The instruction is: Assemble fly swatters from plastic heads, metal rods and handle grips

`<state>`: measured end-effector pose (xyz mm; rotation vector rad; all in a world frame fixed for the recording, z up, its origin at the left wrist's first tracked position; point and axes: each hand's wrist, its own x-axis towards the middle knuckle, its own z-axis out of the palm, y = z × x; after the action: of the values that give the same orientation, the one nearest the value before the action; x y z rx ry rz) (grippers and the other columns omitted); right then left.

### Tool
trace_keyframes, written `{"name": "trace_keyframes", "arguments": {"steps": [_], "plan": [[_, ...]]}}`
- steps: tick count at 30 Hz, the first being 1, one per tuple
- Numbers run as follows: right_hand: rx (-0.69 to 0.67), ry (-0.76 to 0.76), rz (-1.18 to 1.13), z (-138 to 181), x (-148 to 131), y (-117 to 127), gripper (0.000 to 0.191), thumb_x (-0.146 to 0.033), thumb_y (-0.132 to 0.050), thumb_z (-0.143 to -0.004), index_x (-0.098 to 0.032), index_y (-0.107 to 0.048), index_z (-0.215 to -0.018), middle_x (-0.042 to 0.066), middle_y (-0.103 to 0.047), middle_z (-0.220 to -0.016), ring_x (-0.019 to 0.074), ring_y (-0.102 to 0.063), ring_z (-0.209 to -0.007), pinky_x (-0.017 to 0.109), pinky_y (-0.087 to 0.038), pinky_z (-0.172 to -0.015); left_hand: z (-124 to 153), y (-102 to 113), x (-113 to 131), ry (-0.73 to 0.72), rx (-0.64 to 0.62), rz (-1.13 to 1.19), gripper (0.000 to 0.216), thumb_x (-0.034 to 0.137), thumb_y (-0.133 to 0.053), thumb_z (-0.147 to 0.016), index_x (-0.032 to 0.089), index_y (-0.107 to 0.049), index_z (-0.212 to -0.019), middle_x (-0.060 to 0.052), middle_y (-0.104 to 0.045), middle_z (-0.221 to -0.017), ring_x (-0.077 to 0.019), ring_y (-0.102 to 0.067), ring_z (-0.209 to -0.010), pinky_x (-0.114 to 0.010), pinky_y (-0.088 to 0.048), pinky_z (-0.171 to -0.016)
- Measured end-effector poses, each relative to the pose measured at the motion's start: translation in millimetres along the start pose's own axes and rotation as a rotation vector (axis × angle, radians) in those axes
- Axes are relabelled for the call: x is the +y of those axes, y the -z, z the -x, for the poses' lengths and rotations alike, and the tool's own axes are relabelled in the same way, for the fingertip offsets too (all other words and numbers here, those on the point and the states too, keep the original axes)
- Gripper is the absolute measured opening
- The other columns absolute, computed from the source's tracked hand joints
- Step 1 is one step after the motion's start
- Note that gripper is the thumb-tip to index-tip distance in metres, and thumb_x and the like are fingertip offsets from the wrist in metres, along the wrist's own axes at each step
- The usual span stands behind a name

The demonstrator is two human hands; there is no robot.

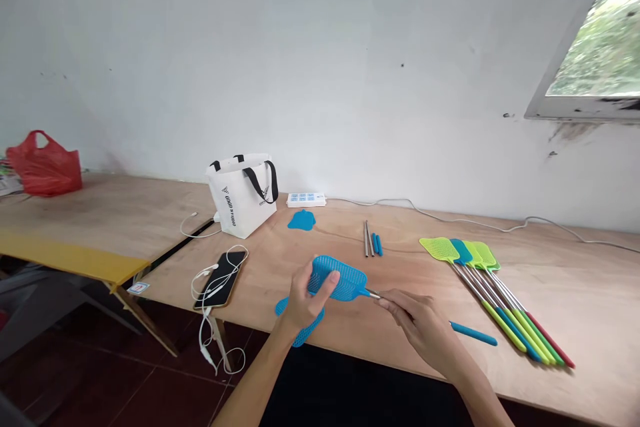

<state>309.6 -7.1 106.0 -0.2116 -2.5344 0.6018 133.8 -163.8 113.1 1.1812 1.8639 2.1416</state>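
My left hand is closed around the perforated head of a blue fly swatter, thumb on top. My right hand grips its metal rod just behind the head. A blue handle sticks out beyond my right hand, in line with the rod. Below my left hand, another blue swatter head lies at the table's front edge, partly hidden. Farther back are a small pile of blue swatter heads, metal rods and two blue grips.
Several fly swatters in green, blue and red lie side by side at right. A white bag, a power strip and a phone with white earphones are at left. A red plastic bag stands on the neighbouring table.
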Motion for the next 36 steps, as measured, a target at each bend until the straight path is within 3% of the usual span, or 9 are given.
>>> {"name": "trace_keyframes", "arguments": {"steps": [5,9,15,19,21,24,29,32,36], "plan": [[0.222,-0.008,0.197,-4.4,18.5,-10.2,0.034,-0.045,-0.044,-0.105,-0.028,-0.065,-0.126,0.006,-0.072,-0.1,0.0225,-0.068,-0.093,0.032,-0.049,-0.076,-20.3,2.1,-6.3,0.148,0.007,0.058,0.034,0.054,-0.07,-0.086,0.021,-0.065,-0.087,-0.002,-0.062,-0.078,-0.0184,-0.057,-0.073,-0.026,-0.046,-0.068],[0.316,-0.001,0.325,-6.5,34.8,-12.4,0.04,-0.038,-0.043,-0.105,-0.029,-0.053,-0.142,0.01,-0.064,-0.131,0.028,-0.06,-0.118,0.046,-0.043,-0.101,-37.1,14.8,-29.5,0.261,0.128,0.093,0.044,0.06,-0.071,-0.081,0.021,-0.066,-0.101,-0.005,-0.067,-0.088,-0.0192,-0.063,-0.075,-0.026,-0.049,-0.065],[0.063,-0.005,0.359,-4.8,54.1,-43.1,0.026,-0.027,-0.044,-0.104,-0.027,-0.068,-0.117,0.006,-0.071,-0.107,0.0237,-0.066,-0.097,0.038,-0.048,-0.083,-49.4,39.2,-76.8,0.508,0.089,0.021,0.06,0.07,-0.073,-0.072,0.022,-0.057,-0.106,0.0,-0.06,-0.072,-0.0138,-0.052,-0.046,-0.023,-0.036,-0.043],[0.04,-0.02,0.45,-3.2,63.4,-65.3,0.023,-0.021,-0.048,-0.101,-0.025,-0.068,-0.111,0.008,-0.07,-0.115,0.026,-0.065,-0.103,0.039,-0.047,-0.083,-50.2,55.2,-91.9,0.429,0.004,-0.229,0.07,0.069,-0.071,-0.074,0.021,-0.052,-0.12,-0.015,-0.068,-0.105,-0.0281,-0.069,-0.087,-0.034,-0.05,-0.069],[0.042,-0.031,0.454,-2.6,66.7,-69.6,0.021,-0.021,-0.049,-0.1,-0.024,-0.069,-0.109,0.008,-0.07,-0.113,0.0258,-0.066,-0.102,0.039,-0.047,-0.082,-49.3,63.5,-89.4,0.363,-0.042,-0.443,0.074,0.067,-0.067,-0.077,0.018,-0.049,-0.129,-0.023,-0.058,-0.133,-0.0372,-0.06,-0.118,-0.041,-0.048,-0.089],[0.038,-0.048,0.431,-2.0,70.3,-70.4,0.019,-0.023,-0.049,-0.101,-0.025,-0.068,-0.103,0.006,-0.07,-0.107,0.0238,-0.066,-0.097,0.036,-0.047,-0.08,-46.3,75.8,-71.8,0.333,-0.167,-0.771,0.066,0.064,-0.059,-0.081,0.016,-0.052,-0.126,-0.025,-0.052,-0.142,-0.0433,-0.048,-0.132,-0.046,-0.041,-0.099],[0.007,-0.106,0.413,-2.7,73.4,-72.3,0.016,-0.026,-0.05,-0.1,-0.025,-0.065,-0.097,0.004,-0.069,-0.103,0.0232,-0.065,-0.097,0.036,-0.044,-0.081,-37.6,89.3,-27.3,0.463,-0.508,-1.004,0.037,0.059,-0.054,-0.085,0.023,-0.057,-0.095,-0.009,-0.07,-0.105,-0.0338,-0.064,-0.105,-0.038,-0.044,-0.083],[-0.022,-0.137,0.394,-3.6,74.1,-74.0,0.015,-0.025,-0.05,-0.1,-0.024,-0.062,-0.092,0.003,-0.069,-0.099,0.023,-0.065,-0.096,0.035,-0.043,-0.08,-32.5,86.3,-12.4,0.549,-0.65,-1.031,0.043,0.06,-0.068,-0.074,0.024,-0.054,-0.091,-0.005,-0.07,-0.1,-0.031,-0.065,-0.096,-0.034,-0.043,-0.075],[-0.046,-0.139,0.351,-4.1,75.4,-72.6,0.015,-0.026,-0.05,-0.1,-0.025,-0.059,-0.088,0.002,-0.068,-0.096,0.0228,-0.065,-0.093,0.035,-0.042,-0.08,-27.1,71.5,-14.0,0.484,-0.729,-1.061,0.053,0.067,-0.068,-0.069,0.022,-0.055,-0.095,-0.008,-0.068,-0.104,-0.0345,-0.064,-0.099,-0.037,-0.045,-0.078]]}}
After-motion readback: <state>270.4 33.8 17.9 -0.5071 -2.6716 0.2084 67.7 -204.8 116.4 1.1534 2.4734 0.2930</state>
